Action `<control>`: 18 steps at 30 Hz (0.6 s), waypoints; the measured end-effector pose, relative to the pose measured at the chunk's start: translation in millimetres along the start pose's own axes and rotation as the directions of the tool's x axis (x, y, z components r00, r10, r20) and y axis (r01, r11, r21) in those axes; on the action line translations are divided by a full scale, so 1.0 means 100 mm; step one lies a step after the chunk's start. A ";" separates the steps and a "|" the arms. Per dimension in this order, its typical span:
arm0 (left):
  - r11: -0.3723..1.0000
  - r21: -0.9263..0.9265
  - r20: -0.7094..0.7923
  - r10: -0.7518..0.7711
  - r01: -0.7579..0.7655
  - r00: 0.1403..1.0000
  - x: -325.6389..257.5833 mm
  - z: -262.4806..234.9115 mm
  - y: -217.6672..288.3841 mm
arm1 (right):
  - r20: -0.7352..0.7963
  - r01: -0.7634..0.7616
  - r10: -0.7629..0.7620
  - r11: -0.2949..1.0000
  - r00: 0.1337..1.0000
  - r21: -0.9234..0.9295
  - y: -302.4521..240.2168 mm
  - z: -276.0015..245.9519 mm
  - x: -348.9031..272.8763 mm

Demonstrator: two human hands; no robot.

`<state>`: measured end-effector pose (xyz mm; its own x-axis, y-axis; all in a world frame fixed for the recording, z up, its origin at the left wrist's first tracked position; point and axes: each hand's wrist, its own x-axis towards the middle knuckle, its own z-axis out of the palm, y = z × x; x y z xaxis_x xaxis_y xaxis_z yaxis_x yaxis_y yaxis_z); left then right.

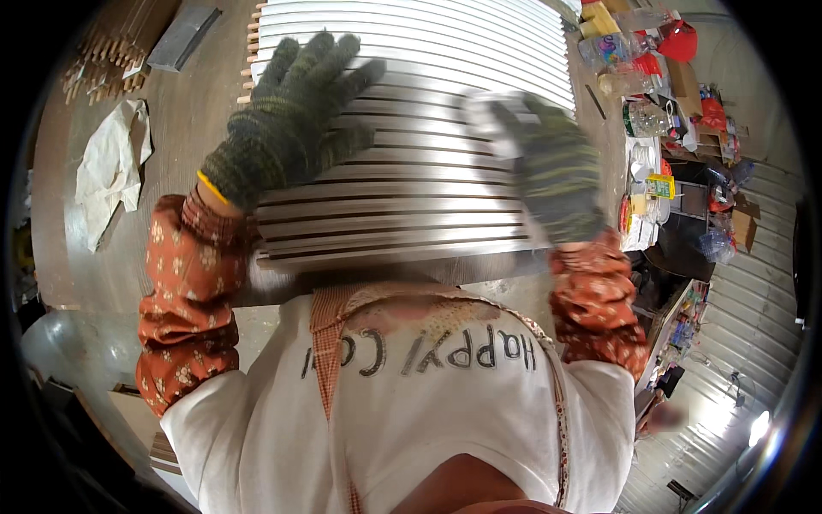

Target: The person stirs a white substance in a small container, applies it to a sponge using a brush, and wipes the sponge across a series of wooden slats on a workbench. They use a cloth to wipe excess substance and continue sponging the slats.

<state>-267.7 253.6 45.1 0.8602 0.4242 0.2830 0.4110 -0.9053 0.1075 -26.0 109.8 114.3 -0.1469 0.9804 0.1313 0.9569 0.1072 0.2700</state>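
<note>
Pale slats (428, 190) lie side by side, reaching the table's (184, 257) near edge, probably for easy reach. The left gloved hand (291, 120) spreads wide over them, seemingly steadying; the blurred right gloved hand (558, 171) grips apparent white cloth (503, 118) against them.

slats (402, 194) on table (184, 120) | cloth (111, 174) left of them | bottles (623, 82) right

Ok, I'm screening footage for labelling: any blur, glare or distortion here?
Head view: right hand and the white item at it blurred, left hand sharper; head view: glare across the pale slats, lamp flaring lower right; head view: black fisheye border rounding the corners.
</note>
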 end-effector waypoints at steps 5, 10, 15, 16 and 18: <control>1.000 0.011 0.070 0.006 -0.007 0.998 -0.17 0.12 0.14 | 0.268 0.044 -0.155 0.925 0.951 0.378 -0.44 0.41 0.13; 1.000 -0.013 -0.028 -0.019 0.019 0.999 -0.28 0.24 0.07 | 0.136 -0.008 -0.018 0.982 0.991 0.191 0.38 0.51 -0.52; 0.999 -0.011 -0.030 -0.046 0.046 0.998 -0.24 0.25 0.13 | 0.121 0.012 -0.055 0.943 0.991 0.333 0.24 0.34 -0.33; 0.999 -0.015 -0.032 -0.041 0.041 0.999 -0.25 0.22 0.12 | -0.213 0.228 -0.165 0.921 0.963 0.315 0.13 0.49 -0.24; 0.999 -0.024 -0.032 -0.030 0.030 0.999 -0.24 0.26 0.10 | 0.278 0.026 -0.117 0.950 0.953 0.310 -0.21 0.49 0.03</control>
<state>-276.8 234.7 14.9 0.8372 0.4505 0.3102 0.4288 -0.8926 0.1389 -34.3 118.5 62.4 -0.1825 0.9680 -0.1720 0.9832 0.1790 -0.0359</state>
